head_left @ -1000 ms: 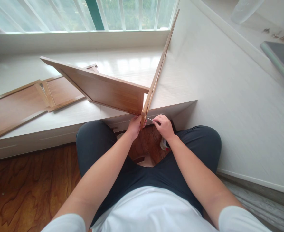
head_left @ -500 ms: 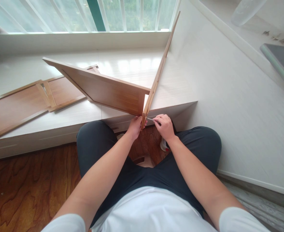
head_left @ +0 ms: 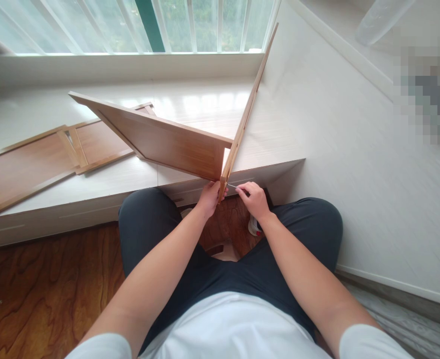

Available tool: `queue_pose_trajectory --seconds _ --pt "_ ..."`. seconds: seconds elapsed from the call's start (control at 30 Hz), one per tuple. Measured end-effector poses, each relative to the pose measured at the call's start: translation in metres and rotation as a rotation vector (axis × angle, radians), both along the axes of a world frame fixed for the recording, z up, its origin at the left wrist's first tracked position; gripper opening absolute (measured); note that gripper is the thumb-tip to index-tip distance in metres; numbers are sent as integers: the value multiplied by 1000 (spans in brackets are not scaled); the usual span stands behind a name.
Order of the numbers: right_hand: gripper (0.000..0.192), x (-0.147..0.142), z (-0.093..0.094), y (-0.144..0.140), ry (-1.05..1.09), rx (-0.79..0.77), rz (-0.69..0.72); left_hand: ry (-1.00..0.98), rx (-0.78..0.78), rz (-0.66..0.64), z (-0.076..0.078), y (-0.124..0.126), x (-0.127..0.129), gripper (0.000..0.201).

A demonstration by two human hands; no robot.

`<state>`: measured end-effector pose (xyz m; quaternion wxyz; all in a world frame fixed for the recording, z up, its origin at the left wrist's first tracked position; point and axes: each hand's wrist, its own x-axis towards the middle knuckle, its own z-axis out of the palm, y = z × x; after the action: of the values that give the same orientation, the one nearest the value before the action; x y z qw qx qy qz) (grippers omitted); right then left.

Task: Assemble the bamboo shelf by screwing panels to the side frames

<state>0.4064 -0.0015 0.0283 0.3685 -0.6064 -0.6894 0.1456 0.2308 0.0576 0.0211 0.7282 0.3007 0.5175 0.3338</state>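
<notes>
While the left hand (head_left: pixel 208 197) grips the near corner where the two upright wooden panels (head_left: pixel 175 144) meet above the white ledge (head_left: pixel 104 182), the right hand (head_left: pixel 255 199) is closed, fingers pinched on a thin metal tool (head_left: pixel 233 186) whose tip touches the thin panel's (head_left: pixel 244 114) outer face at that corner. More flat wooden boards (head_left: pixel 29 162) lie on the ledge, well to the left.

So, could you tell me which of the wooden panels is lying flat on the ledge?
The long panel at far left, lying flat on the white ledge. The two joined panels stand on edge, gripped by the left hand.
</notes>
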Motion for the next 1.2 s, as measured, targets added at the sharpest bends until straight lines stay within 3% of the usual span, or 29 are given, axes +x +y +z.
queue_pose_trajectory --seconds 0.53,1.2 --pt "30 1 -2 -1 149 -49 -31 11 3 -9 0 1 0 31" --pt "12 3 -5 1 167 3 17 15 12 -10 -1 2 0 31"
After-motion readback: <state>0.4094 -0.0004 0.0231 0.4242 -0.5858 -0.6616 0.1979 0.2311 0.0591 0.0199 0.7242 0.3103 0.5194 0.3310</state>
